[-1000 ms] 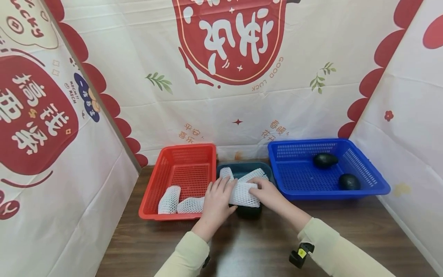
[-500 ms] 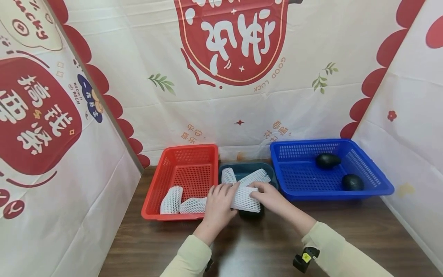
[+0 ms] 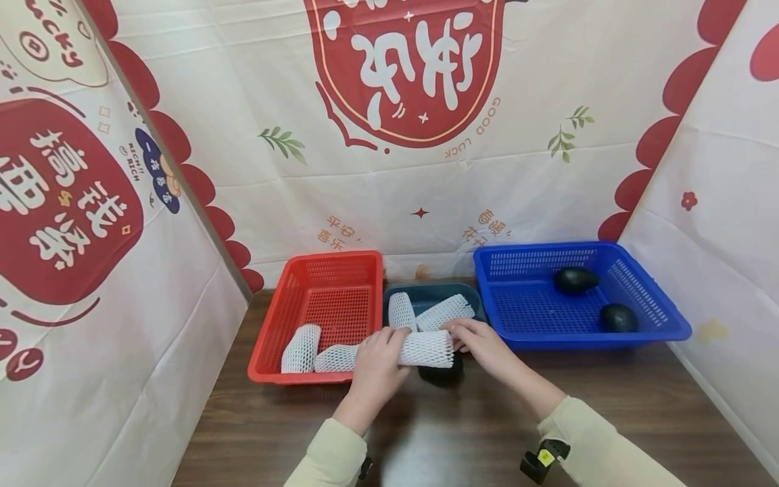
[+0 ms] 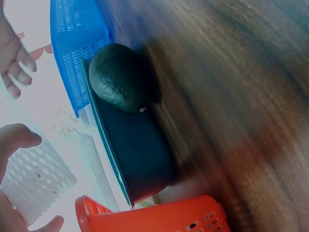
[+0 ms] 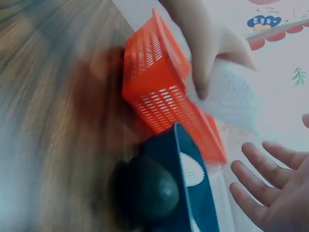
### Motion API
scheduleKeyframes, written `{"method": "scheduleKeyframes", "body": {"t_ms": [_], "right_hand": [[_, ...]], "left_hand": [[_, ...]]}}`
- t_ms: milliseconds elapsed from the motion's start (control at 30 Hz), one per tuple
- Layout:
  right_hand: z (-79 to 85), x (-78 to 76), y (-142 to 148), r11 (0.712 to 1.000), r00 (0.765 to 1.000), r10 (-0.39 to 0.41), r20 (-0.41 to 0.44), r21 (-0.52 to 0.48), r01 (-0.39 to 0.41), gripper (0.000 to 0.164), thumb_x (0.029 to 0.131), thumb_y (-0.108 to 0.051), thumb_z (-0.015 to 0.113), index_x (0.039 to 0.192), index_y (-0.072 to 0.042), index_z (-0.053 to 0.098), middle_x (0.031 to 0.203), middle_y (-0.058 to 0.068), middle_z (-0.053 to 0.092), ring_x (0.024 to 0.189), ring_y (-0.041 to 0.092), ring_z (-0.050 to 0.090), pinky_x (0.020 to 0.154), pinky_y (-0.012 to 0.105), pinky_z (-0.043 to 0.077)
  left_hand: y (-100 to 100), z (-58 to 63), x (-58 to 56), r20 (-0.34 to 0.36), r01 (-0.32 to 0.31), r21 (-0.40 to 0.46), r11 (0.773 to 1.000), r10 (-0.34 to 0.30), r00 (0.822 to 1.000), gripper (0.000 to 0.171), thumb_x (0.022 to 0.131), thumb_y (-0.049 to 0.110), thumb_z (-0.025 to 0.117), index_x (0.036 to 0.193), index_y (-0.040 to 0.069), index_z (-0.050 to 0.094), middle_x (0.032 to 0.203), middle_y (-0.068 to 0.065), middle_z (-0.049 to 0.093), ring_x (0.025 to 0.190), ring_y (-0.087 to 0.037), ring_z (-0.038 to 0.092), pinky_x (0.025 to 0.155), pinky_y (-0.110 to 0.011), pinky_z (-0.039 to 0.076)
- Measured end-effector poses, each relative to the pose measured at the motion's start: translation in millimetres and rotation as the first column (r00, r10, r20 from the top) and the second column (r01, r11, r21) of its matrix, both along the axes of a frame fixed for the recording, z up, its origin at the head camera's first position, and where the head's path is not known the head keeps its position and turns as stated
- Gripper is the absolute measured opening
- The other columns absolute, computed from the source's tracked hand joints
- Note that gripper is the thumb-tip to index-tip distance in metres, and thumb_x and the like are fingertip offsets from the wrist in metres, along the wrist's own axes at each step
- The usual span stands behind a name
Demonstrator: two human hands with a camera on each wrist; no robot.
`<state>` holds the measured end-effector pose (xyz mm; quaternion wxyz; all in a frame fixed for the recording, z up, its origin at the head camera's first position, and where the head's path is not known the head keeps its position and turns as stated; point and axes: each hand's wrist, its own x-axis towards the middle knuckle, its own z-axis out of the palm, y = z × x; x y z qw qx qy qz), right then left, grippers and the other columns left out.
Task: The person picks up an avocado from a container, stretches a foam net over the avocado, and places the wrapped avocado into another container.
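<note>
My left hand (image 3: 379,362) grips a white foam net sleeve (image 3: 428,349) near its left end, above the table. The sleeve lies sideways, its other end pointing right. My right hand (image 3: 483,345) is beside that end; in the right wrist view its fingers (image 5: 260,166) are extended and apart from the net. Below the sleeve a dark green avocado (image 4: 120,77) sits on the table, against the front of a dark teal bin (image 3: 475,292). In the head view the sleeve covers part of this avocado. Two more foam nets (image 3: 447,312) lie in the teal bin.
A red basket (image 3: 258,362) stands left of the teal bin, with two net-covered pieces (image 3: 301,348) at its front. To the right is a blue basket (image 3: 660,335) holding two bare avocados (image 3: 576,279). Printed cloth walls (image 3: 389,189) enclose the back and sides.
My right hand has let go of the foam net and moved slightly right. The sleeve has turned level and looks rounder, still in my left hand. The avocado stays put.
</note>
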<state>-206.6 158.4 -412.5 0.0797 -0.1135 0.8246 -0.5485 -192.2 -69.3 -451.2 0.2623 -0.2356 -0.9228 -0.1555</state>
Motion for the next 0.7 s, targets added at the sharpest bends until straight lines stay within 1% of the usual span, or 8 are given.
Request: {"method": "scheduleKeyframes", "body": {"t_ms": [33, 133, 233, 367, 433, 533, 633, 700], "right_hand": [[-2.4, 0.6, 1.5, 1.0, 1.0, -0.011, 0.001, -0.012, 0.011, 0.036, 0.103, -0.021, 0.046, 0.12, 0.008, 0.061, 0.098, 0.012, 0.066, 0.09, 0.026, 0.062, 0.082, 0.042, 0.051], [-15.8, 1.5, 5.0, 0.997, 0.997, -0.075, 0.018, -0.005, 0.075, 0.034, 0.102, -0.023, 0.05, 0.115, 0.006, 0.062, 0.09, 0.011, 0.067, 0.087, 0.026, 0.063, 0.08, 0.04, 0.052], [-35.7, 0.7, 8.3, 0.99, 0.992, -0.126, 0.004, 0.064, 0.126, 0.029, 0.099, -0.024, 0.056, 0.111, 0.002, 0.065, 0.094, 0.009, 0.068, 0.089, 0.025, 0.063, 0.079, 0.036, 0.051], [-63.6, -3.5, 9.4, 0.968, 0.984, -0.177, -0.035, 0.175, 0.18, 0.027, 0.095, -0.024, 0.063, 0.111, -0.003, 0.067, 0.101, 0.007, 0.066, 0.094, 0.022, 0.061, 0.082, 0.037, 0.05], [-74.6, -6.1, 7.8, 0.959, 0.98, -0.197, -0.035, 0.201, 0.2, 0.031, 0.093, -0.024, 0.066, 0.114, -0.001, 0.065, 0.104, 0.01, 0.065, 0.095, 0.024, 0.06, 0.083, 0.04, 0.049], [-87.4, -8.9, 4.1, 0.957, 0.978, -0.21, -0.016, 0.203, 0.209, 0.043, 0.089, -0.027, 0.071, 0.117, 0.004, 0.061, 0.111, 0.017, 0.063, 0.099, 0.03, 0.06, 0.086, 0.045, 0.049], [-96.5, -9.0, -0.3, 0.952, 0.974, -0.225, 0.006, 0.214, 0.219, 0.055, 0.084, -0.03, 0.076, 0.119, 0.007, 0.058, 0.113, 0.022, 0.062, 0.103, 0.035, 0.059, 0.086, 0.048, 0.049], [-101.4, -8.2, -2.6, 0.948, 0.971, -0.239, 0.018, 0.222, 0.229, 0.059, 0.082, -0.031, 0.078, 0.121, 0.007, 0.056, 0.113, 0.023, 0.062, 0.104, 0.036, 0.058, 0.086, 0.048, 0.049]], "left_hand": [[-1.4, 0.3, 0.3, -0.003, -0.004, 0.017, 1.0, 0.004, 1.0, 0.054, 0.071, 0.026, 0.086, 0.119, 0.015, 0.062, 0.1, -0.004, 0.063, 0.086, -0.02, 0.061, 0.076, -0.039, 0.052], [-6.2, 1.4, 0.8, -0.007, -0.035, 0.045, 0.998, 0.036, 0.999, 0.052, 0.07, 0.024, 0.086, 0.115, 0.014, 0.062, 0.096, -0.004, 0.061, 0.081, -0.019, 0.061, 0.069, -0.037, 0.052], [-10.3, 4.0, 2.0, 0.012, -0.073, 0.056, 0.996, 0.072, 0.997, 0.052, 0.069, 0.022, 0.087, 0.113, 0.013, 0.061, 0.097, -0.004, 0.06, 0.08, -0.02, 0.06, 0.069, -0.038, 0.052], [-13.2, 7.6, 3.6, 0.086, -0.112, 0.052, 0.992, 0.107, 0.99, 0.053, 0.069, 0.024, 0.088, 0.112, 0.012, 0.06, 0.102, -0.005, 0.062, 0.085, -0.02, 0.058, 0.073, -0.037, 0.053], [-13.4, 8.5, 4.1, 0.127, -0.131, 0.048, 0.99, 0.124, 0.984, 0.052, 0.07, 0.027, 0.088, 0.111, 0.012, 0.059, 0.103, -0.005, 0.065, 0.087, -0.02, 0.056, 0.074, -0.036, 0.052], [-13.2, 9.4, 4.7, 0.163, -0.152, 0.051, 0.987, 0.142, 0.976, 0.051, 0.072, 0.031, 0.087, 0.111, 0.012, 0.06, 0.102, -0.004, 0.068, 0.087, -0.02, 0.053, 0.073, -0.034, 0.05], [-12.7, 9.6, 5.0, 0.155, -0.155, 0.058, 0.986, 0.144, 0.977, 0.048, 0.073, 0.031, 0.086, 0.109, 0.011, 0.06, 0.1, -0.005, 0.07, 0.088, -0.02, 0.053, 0.073, -0.035, 0.049], [-12.7, 9.2, 5.0, 0.143, -0.154, 0.055, 0.987, 0.145, 0.979, 0.047, 0.073, 0.03, 0.085, 0.108, 0.011, 0.06, 0.1, -0.005, 0.07, 0.089, -0.02, 0.053, 0.073, -0.035, 0.05]]}}
